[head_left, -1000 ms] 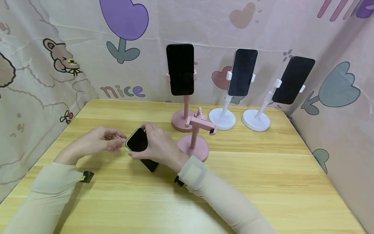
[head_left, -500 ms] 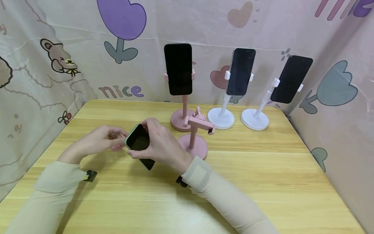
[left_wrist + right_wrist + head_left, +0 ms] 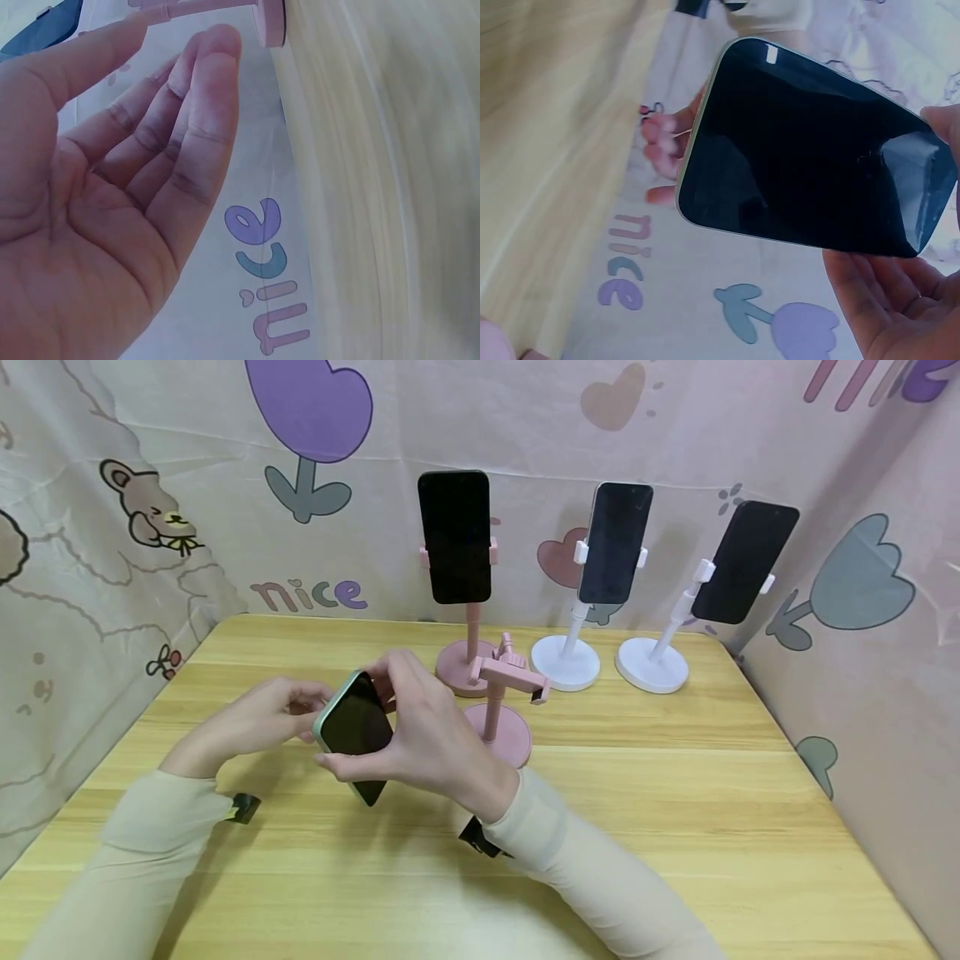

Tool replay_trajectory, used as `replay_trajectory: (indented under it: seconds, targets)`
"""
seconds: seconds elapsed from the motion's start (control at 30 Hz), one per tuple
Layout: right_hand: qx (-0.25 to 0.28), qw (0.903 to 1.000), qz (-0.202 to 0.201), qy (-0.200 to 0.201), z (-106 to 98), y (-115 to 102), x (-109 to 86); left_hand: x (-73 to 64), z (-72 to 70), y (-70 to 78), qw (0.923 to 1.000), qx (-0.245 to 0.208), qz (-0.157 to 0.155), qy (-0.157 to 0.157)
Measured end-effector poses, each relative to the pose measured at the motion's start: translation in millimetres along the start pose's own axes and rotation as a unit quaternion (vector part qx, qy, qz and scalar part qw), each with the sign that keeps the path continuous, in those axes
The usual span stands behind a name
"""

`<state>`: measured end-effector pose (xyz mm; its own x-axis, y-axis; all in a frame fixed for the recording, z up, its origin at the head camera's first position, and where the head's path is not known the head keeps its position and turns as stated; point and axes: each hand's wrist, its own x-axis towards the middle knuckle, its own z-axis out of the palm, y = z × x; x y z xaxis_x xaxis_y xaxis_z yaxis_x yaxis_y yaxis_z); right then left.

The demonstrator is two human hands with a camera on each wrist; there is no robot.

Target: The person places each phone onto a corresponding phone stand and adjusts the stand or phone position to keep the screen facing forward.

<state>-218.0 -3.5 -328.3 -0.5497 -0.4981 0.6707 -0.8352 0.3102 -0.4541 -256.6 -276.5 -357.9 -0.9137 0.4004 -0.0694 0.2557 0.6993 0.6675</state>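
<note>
My right hand [image 3: 442,739] grips a smartphone [image 3: 354,718] by its long edges, thumb on one side and fingers on the other. The phone has a dark screen and a pale green frame; it is tilted above the table. In the right wrist view the phone [image 3: 810,157] fills the middle, held at its right end. My left hand [image 3: 262,722] is beside the phone's far-left end, partly overlapped by it in the head view. Its fingers are loosely bent with nothing between them in the left wrist view, and contact with the phone cannot be made out.
A pink phone stand [image 3: 495,689] without a phone stands right of my right hand. Behind it, a pink stand [image 3: 453,664] holds a black phone [image 3: 455,539]. Two white stands [image 3: 566,662] [image 3: 652,665] farther right hold phones too. A printed cloth [image 3: 420,418] hangs behind the wooden table [image 3: 675,827].
My right hand has raised the phone and tipped it more upright. My left hand has shifted slightly right, staying beside the phone's end. The stands keep their places.
</note>
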Motion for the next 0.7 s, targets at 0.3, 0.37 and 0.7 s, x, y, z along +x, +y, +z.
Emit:
replay_trajectory:
  seconds: [0.3,0.37,0.7]
  targets:
    - [0.016,0.9992,-0.031,0.021,-18.2,-12.2,-2.1,5.1,4.2,8.5,0.9998,0.003,0.02,0.008]
    - [0.023,0.9989,-0.034,0.024,-22.6,-13.7,-1.9,6.3,5.3,9.8,0.9997,-0.005,0.025,0.005]
    - [0.086,0.9944,-0.025,0.057,-48.6,-25.3,-0.5,7.6,7.9,15.4,0.9989,-0.036,0.026,-0.013]
